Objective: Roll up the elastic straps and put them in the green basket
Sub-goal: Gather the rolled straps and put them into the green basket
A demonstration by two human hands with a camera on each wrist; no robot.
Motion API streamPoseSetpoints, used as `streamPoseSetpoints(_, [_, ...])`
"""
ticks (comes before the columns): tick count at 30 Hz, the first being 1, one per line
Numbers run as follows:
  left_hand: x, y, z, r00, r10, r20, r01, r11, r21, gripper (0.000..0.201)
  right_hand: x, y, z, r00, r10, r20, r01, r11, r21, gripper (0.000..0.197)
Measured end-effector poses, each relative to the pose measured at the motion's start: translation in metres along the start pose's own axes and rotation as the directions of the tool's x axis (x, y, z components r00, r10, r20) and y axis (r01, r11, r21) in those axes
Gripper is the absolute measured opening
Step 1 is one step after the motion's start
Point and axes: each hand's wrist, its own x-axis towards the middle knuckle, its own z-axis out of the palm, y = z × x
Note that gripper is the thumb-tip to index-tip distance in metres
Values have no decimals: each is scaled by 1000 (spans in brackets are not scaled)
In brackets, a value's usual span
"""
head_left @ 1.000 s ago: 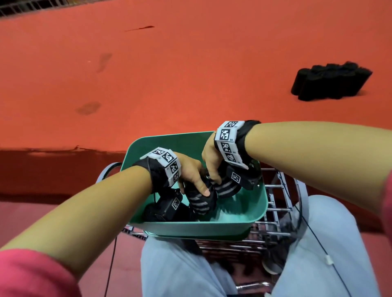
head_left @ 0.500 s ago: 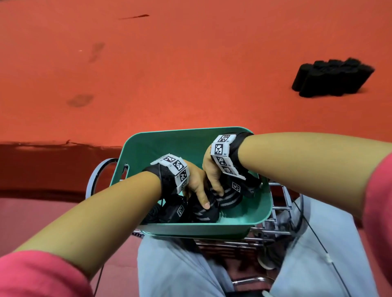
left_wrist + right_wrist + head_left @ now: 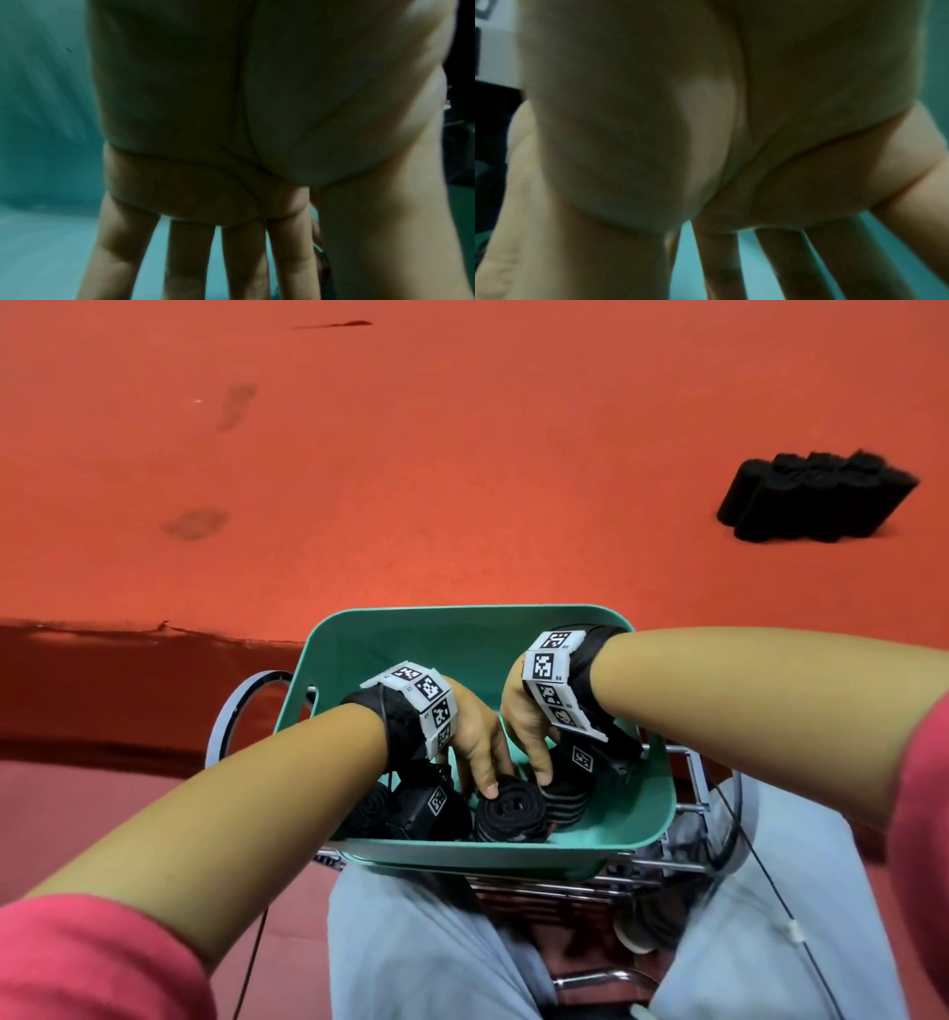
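Observation:
The green basket point(image 3: 655, 793) sits in front of my knees on a wire rack. Both hands reach down into it. A black rolled strap point(image 3: 508, 811) stands on end on the basket floor, and the thumb of my left hand point(image 3: 482, 762) touches its top. Beside it lies a grey-striped roll point(image 3: 565, 801), which the thumb of my right hand point(image 3: 531, 747) touches. Another dark roll point(image 3: 367, 809) shows at the basket's left, half hidden by my wrist camera. In both wrist views, the left hand point(image 3: 231, 243) and the right hand point(image 3: 744, 253) have straight, spread fingers over the green floor, and the fingertips are cut off.
A pile of several black rolls point(image 3: 816, 498) lies on the orange mat point(image 3: 462, 454) at the far right. The metal rack point(image 3: 685, 806) juts out under the basket's right side. My knees in light trousers point(image 3: 421, 942) frame it. The mat's dark edge point(image 3: 128, 690) runs at left.
Both hands gripped rolls a second ago and have sunk deeper into the basket. Their fingers have since straightened, and the rolls now rest on the basket floor.

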Motion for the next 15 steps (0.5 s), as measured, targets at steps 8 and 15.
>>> streamPoseSetpoints(8, [-7,1,-6,998,0,-60,0,1000,1,38,23,-3,-2,1000,-5,22,4,1000,22,6])
streamPoseSetpoints(15, [-35,-2,-24,953,-15,-301,-14,995,-95,20,-7,8,-19,970,-67,-233,106,981,161,20])
